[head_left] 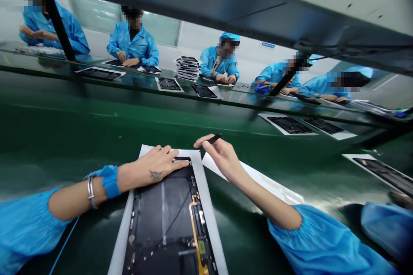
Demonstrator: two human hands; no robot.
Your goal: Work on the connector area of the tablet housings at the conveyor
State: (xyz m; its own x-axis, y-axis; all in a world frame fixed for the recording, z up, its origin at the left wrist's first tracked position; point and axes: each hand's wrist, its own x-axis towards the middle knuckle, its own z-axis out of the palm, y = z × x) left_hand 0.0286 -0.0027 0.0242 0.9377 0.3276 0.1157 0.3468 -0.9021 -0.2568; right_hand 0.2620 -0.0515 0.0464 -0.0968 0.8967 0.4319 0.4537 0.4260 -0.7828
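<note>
At the near edge of the green belt (97,137), my left hand (155,165) is lying, fingers together, on the open tablet (164,215), while my right fingers (206,146) are pinching a black pick (215,138).

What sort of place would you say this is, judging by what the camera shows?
Probably an electronics assembly line in a factory: workers in blue smocks sit along a green conveyor belt, and opened tablet-like housings lie on white sheets, with a stack beyond.
</note>
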